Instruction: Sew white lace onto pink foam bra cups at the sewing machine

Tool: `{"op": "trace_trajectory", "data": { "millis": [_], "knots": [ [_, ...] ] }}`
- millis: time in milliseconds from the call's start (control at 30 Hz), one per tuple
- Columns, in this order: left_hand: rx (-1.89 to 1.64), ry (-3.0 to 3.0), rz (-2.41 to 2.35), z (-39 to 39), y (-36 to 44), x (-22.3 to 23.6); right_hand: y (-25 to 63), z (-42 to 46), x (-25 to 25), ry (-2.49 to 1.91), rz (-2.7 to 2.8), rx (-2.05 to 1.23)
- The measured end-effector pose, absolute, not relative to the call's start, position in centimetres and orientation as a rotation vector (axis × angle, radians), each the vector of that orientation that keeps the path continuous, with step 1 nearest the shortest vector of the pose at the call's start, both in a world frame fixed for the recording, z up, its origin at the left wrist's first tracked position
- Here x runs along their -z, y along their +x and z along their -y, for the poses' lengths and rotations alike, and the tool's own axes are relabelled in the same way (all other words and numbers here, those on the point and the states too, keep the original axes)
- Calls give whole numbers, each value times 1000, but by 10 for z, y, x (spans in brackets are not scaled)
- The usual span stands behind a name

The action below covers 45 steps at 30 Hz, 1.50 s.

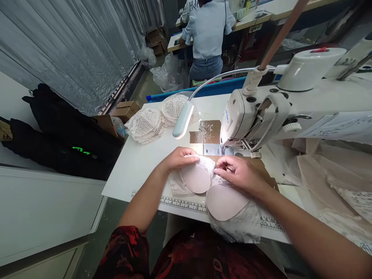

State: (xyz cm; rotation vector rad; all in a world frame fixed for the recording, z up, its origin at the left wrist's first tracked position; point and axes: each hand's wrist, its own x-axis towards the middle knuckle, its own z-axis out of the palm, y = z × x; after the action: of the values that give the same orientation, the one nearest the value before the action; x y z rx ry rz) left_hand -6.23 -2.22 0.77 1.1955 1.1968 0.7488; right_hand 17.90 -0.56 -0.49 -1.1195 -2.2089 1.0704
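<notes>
A white lace bra with two smooth pale cups lies at the front edge of the sewing table, below the needle area of a white sewing machine. My left hand pinches the lace top edge of the left cup, thumb on top. Over the lace above the right cup, my right hand is closed, its fingertips pinching the edge near the join between the cups. A small dark thing shows among its curled fingers, too small to make out. Lace from the right cup hangs over the table edge.
Stacked lace pieces lie at the table's back left. A lamp head hangs over the table on a bendable neck. More sheer and lace fabric is heaped at right. A co-worker sits beyond; cardboard boxes stand left.
</notes>
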Motion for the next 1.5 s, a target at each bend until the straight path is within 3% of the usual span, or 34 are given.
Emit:
{"op": "trace_trajectory", "data": {
  "millis": [200, 400, 833, 1500],
  "knots": [
    [-672, 1417, -1081, 23, -56, -8, 167, 5, 8, -1098, 2052, -1319],
    [-705, 1871, -1299, 28, -42, -10, 170, 6, 6, -1083, 1996, -1349],
    [-620, 1248, -1012, 23, -34, 0, 189, 3, -1, -1075, 1888, -1579],
    [-545, 1253, -1061, 22, -32, 0, 183, -1, -8, -1094, 2177, -1294]
  ]
}}
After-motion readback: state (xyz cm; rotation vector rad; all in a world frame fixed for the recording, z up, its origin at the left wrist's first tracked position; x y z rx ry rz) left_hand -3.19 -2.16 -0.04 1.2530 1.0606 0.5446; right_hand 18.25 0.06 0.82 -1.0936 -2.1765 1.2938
